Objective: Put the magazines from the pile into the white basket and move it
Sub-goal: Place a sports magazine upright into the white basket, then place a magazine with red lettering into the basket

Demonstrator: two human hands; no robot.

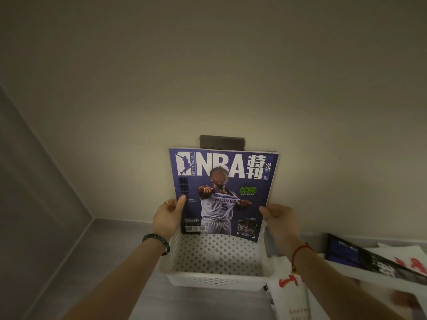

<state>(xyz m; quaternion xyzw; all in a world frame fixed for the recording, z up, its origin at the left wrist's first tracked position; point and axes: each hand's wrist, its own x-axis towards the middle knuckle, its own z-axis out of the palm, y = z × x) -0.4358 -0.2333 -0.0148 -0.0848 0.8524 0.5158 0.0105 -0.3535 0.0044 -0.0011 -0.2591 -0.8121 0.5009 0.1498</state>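
A blue NBA magazine (223, 192) stands upright with its lower edge inside the far end of the white perforated basket (217, 273). My left hand (167, 218) grips its left edge and my right hand (280, 221) grips its right edge. A second magazine seems to stand just behind it, showing only as a thin edge. The basket sits on a grey counter, its floor otherwise bare. The pile of magazines (360, 264) lies to the right of the basket, covers partly overlapping.
A dark wall plate (221, 142) is fixed to the wall right behind the magazine. The grey counter (111, 248) runs into a corner at the left. A white magazine with red print (291, 294) lies against the basket's right front corner.
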